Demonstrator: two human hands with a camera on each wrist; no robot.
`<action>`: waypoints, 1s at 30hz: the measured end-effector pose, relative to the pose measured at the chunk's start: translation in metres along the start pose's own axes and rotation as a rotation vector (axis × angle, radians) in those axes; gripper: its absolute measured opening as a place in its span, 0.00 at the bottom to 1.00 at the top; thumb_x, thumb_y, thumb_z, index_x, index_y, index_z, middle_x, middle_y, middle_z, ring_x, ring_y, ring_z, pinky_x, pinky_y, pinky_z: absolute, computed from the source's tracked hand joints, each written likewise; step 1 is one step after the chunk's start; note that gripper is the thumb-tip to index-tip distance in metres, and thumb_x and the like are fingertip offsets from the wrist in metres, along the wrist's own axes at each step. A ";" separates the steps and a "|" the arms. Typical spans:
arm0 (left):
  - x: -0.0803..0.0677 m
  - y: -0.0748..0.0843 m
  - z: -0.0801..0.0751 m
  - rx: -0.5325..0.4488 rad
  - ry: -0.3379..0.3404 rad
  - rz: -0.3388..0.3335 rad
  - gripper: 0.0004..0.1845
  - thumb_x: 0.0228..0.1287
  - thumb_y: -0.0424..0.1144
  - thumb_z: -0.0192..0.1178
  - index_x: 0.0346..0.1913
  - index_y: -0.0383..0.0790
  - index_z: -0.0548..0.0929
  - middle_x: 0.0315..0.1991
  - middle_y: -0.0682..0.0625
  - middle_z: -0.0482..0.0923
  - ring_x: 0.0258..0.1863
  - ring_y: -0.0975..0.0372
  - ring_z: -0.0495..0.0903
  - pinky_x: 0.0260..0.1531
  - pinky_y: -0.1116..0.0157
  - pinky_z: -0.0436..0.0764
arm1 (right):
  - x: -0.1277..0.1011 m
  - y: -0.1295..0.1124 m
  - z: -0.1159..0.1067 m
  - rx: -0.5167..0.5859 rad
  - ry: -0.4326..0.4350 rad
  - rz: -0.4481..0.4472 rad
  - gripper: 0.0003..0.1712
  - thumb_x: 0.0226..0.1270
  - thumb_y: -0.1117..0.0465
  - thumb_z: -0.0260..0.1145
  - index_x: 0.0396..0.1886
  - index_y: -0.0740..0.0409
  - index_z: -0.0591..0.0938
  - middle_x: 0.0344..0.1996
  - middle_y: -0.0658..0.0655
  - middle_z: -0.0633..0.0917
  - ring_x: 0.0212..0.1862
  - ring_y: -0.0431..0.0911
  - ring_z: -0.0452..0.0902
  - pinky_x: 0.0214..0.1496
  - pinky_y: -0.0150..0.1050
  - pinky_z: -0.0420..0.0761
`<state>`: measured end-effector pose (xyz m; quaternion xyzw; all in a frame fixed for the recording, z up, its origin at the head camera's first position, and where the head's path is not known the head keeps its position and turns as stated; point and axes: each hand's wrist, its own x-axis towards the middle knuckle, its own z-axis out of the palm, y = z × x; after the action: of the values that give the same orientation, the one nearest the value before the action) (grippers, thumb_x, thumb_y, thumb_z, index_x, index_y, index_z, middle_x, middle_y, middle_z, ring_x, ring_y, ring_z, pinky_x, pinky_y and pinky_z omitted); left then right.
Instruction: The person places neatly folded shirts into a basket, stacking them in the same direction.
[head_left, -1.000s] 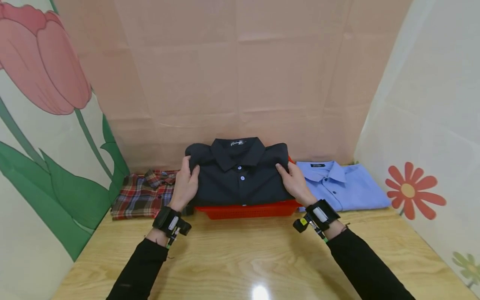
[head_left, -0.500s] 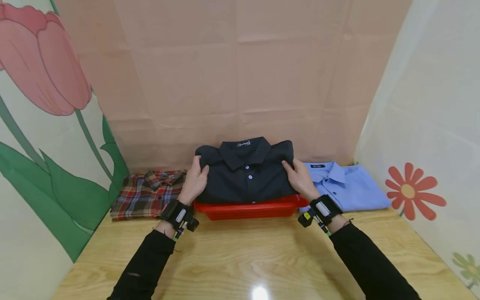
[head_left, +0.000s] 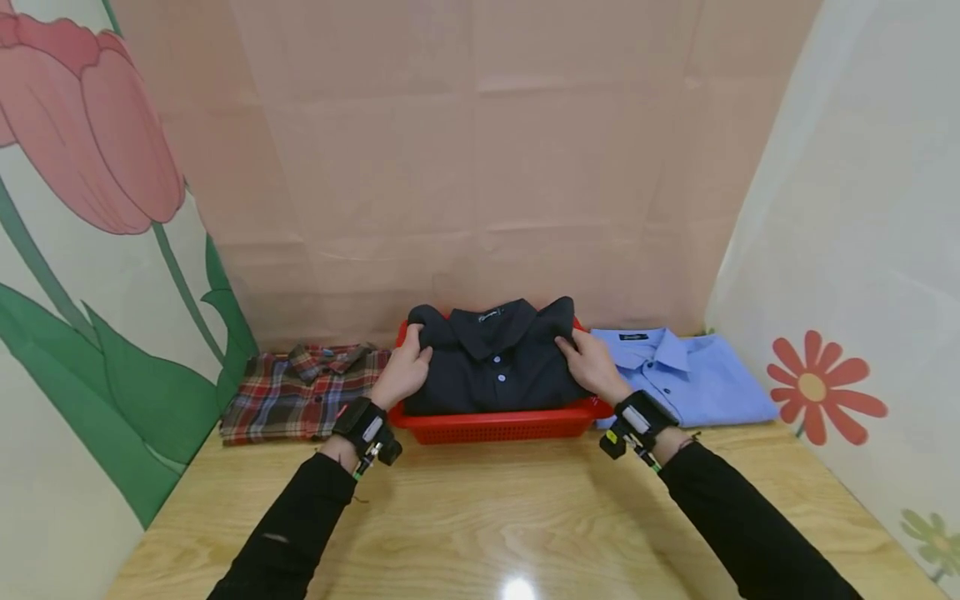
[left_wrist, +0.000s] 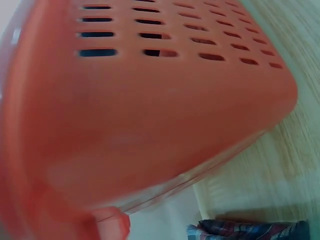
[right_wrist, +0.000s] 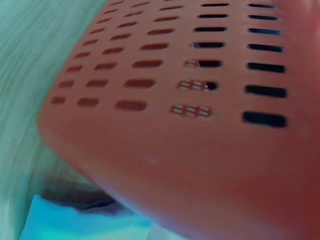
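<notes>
A folded black collared shirt (head_left: 495, 387) lies largely within the rim of a red plastic basket (head_left: 495, 429) in the head view. My left hand (head_left: 402, 367) grips the shirt's left edge near the shoulder, thumb on top. At the opposite edge, my right hand (head_left: 594, 364) pinches the cloth with its thumb in front. The fingers behind the cloth are hidden. Both wrist views are filled by the slotted wall of the basket (left_wrist: 150, 115), and neither shows a hand. Dark cloth shows through some slots.
To the basket's left is a folded plaid shirt (head_left: 300, 400); to its right, a folded light blue shirt (head_left: 708, 383). All stand on a wooden table (head_left: 480, 517) against a pinkish backdrop (head_left: 480, 167). Printed side walls flank the table.
Both hands have lowered the black shirt into the basket. It also shifted slightly right at first, and more of the basket's rim shows now. The plaid and blue shirts stay put.
</notes>
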<state>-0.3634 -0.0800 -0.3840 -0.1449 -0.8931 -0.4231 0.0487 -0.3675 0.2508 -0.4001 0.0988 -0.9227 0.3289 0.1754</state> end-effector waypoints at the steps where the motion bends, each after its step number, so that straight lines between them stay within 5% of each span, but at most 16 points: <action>1: 0.000 -0.001 0.001 0.006 -0.005 0.004 0.26 0.77 0.38 0.45 0.72 0.36 0.54 0.63 0.31 0.72 0.61 0.45 0.76 0.64 0.47 0.70 | 0.000 0.000 0.001 -0.006 -0.011 0.001 0.15 0.77 0.55 0.54 0.46 0.60 0.81 0.35 0.61 0.84 0.36 0.54 0.79 0.39 0.47 0.75; 8: 0.001 -0.005 0.007 0.050 -0.016 0.003 0.25 0.78 0.39 0.45 0.72 0.38 0.55 0.57 0.31 0.78 0.56 0.46 0.80 0.58 0.48 0.76 | -0.002 0.000 0.005 0.010 -0.052 0.005 0.13 0.77 0.56 0.55 0.42 0.60 0.81 0.33 0.59 0.83 0.34 0.51 0.78 0.38 0.43 0.74; 13: 0.001 -0.006 0.009 0.068 -0.013 -0.004 0.25 0.78 0.40 0.44 0.72 0.39 0.55 0.41 0.35 0.83 0.45 0.48 0.84 0.48 0.52 0.80 | -0.002 0.000 0.008 0.009 -0.065 -0.011 0.13 0.77 0.56 0.55 0.44 0.60 0.81 0.34 0.59 0.84 0.34 0.50 0.78 0.39 0.44 0.75; 23: -0.001 -0.003 0.010 0.094 -0.024 0.011 0.24 0.78 0.39 0.44 0.71 0.38 0.56 0.24 0.44 0.77 0.31 0.55 0.82 0.36 0.60 0.76 | -0.001 -0.002 0.008 -0.057 -0.097 -0.025 0.13 0.76 0.57 0.56 0.32 0.60 0.75 0.21 0.54 0.68 0.28 0.49 0.71 0.33 0.40 0.66; 30: -0.002 -0.004 0.016 0.136 -0.040 0.024 0.25 0.77 0.38 0.47 0.72 0.38 0.56 0.18 0.49 0.72 0.17 0.59 0.75 0.22 0.65 0.68 | -0.003 0.002 0.010 -0.085 -0.118 -0.029 0.11 0.76 0.58 0.57 0.34 0.60 0.77 0.21 0.53 0.70 0.28 0.48 0.71 0.33 0.38 0.67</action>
<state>-0.3623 -0.0702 -0.3979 -0.1603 -0.9188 -0.3578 0.0455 -0.3680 0.2460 -0.4095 0.1237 -0.9430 0.2806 0.1295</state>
